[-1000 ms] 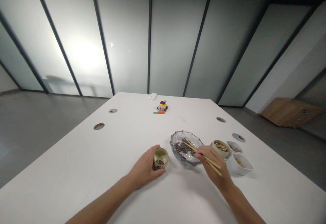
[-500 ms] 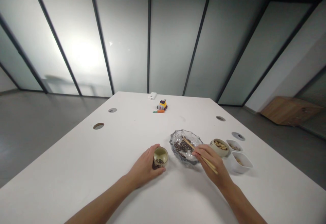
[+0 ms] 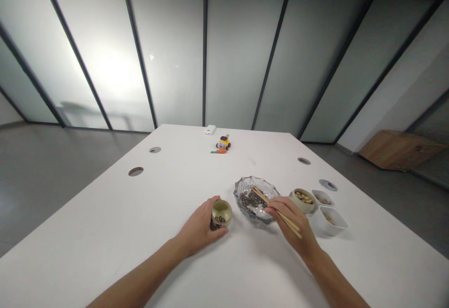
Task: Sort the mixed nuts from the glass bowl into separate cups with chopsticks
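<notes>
My left hand (image 3: 201, 224) is wrapped round a small pale green cup (image 3: 221, 209) with a few dark beans at its bottom. To the right of it stands a clear cut-glass bowl (image 3: 242, 211) holding a heap of dark brown beans (image 3: 249, 198). A pair of wooden chopsticks (image 3: 286, 219) is gripped in my right hand (image 3: 291, 226), which hovers over the bowl's right side. The chopstick tips reach in among the beans; whether a bean is between them I cannot make out.
Right of my right hand stand a cream cup (image 3: 298, 203) of peanuts and two white dishes, the nearer dish (image 3: 331, 228) holding small pale pieces. Farther back lie a yellow toy car (image 3: 223, 142), an orange toy carrot (image 3: 220, 151) and a white box-like object (image 3: 210, 130). Round holes pierce the table (image 3: 168, 191).
The chopsticks have shifted very slightly within the bowl. My left hand stays round the cup, and the whole view has moved a little.
</notes>
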Demonstrator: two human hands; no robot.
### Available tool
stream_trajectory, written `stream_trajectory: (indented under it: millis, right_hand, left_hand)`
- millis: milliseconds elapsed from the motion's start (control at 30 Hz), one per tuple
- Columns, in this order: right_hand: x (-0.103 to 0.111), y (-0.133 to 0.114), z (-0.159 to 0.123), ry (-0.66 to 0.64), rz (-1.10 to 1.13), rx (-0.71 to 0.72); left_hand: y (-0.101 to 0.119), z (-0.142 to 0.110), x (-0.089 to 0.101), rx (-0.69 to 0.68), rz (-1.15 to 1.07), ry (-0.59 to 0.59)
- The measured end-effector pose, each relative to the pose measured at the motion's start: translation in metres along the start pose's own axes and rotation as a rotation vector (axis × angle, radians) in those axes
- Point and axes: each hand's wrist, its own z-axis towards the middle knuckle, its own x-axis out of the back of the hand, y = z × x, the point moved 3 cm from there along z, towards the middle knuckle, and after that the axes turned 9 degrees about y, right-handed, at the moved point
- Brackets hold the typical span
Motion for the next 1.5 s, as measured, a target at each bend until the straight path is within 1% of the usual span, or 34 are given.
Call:
stream_trajectory:
  millis: [100, 433, 633, 833, 1067, 1167, 1233, 1300, 1400, 1500]
  right_hand:
    - [0.0, 0.0, 0.001, 0.012, -0.005, -0.011]
    - [0.0, -0.003, 0.004, -0.066, -0.029, -0.003]
    - [0.005, -0.003, 0.005, 0.024, -0.062, 0.035]
    - [0.007, 0.001, 0.005, 0.019, -0.106, 0.017]
    - [0.005, 0.0, 0.004, 0.022, -0.072, -0.009]
    - [0.006, -0.002, 0.008, 0.04, -0.065, -0.006]
    - [0.009, -0.004, 0.01, 0.076, -0.075, -0.01]
    - [0.014, -0.007, 0.012, 0.133, -0.105, -0.041]
    - [0.019, -0.013, 0.015, 0.207, -0.135, -0.166]
    - [0.019, -0.021, 0.017, 0.217, -0.041, -0.274]
  left_hand:
    - [-0.001, 0.0, 0.0, -0.007, -0.002, 0.003]
    - [0.001, 0.0, 0.001, -0.019, -0.009, 0.019]
    - [0.0, 0.0, 0.0, -0.019, -0.011, 0.018]
    - [-0.001, 0.0, 0.0, -0.01, -0.015, 0.02]
    - [0.0, 0.0, 0.0, 0.005, -0.021, 0.005]
    - [0.001, 0.0, 0.001, 0.004, -0.025, 0.005]
    - [0.001, 0.0, 0.001, 0.003, -0.024, 0.008]
    - [0.001, 0.0, 0.001, 0.005, -0.017, 0.008]
    - [0.002, 0.0, 0.002, 0.01, -0.005, 0.007]
    - [0.003, -0.001, 0.002, 0.011, -0.003, 0.006]
